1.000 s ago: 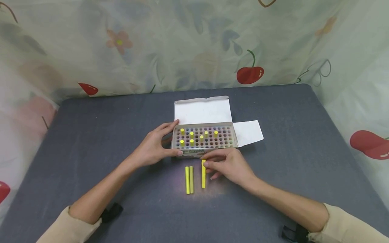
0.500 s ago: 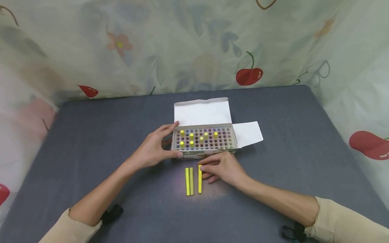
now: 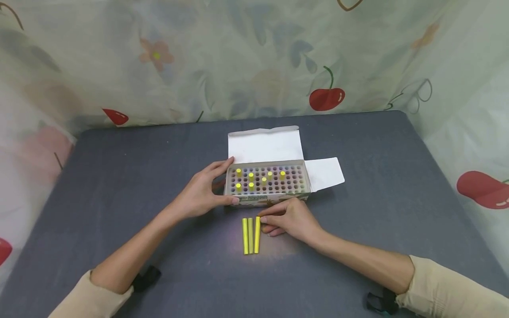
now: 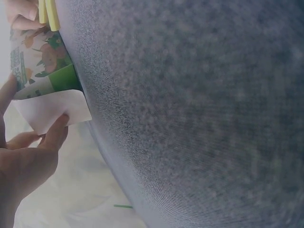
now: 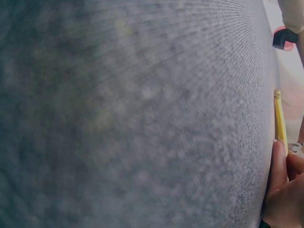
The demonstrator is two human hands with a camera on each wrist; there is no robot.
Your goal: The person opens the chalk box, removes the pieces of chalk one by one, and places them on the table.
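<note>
Left hand (image 3: pixel 199 194) grips box (image 3: pixel 266 183); right hand (image 3: pixel 288 220) pinches chalk (image 3: pixel 256 234) — lengthwise toward the box.

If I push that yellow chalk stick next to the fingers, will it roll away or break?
The yellow chalk stick looks round and lies flat on the grey table, so a sideways push would probably roll it, though the two sticks beside it might stop it. It looks stiff and thin, so it may snap if pressed hard. The right hand touches its top end.

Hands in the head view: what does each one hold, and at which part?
The left hand grips the chalk box at its left end. The right hand touches the far end of the rightmost yellow chalk stick lying on the table; a real grip cannot be told.
</note>
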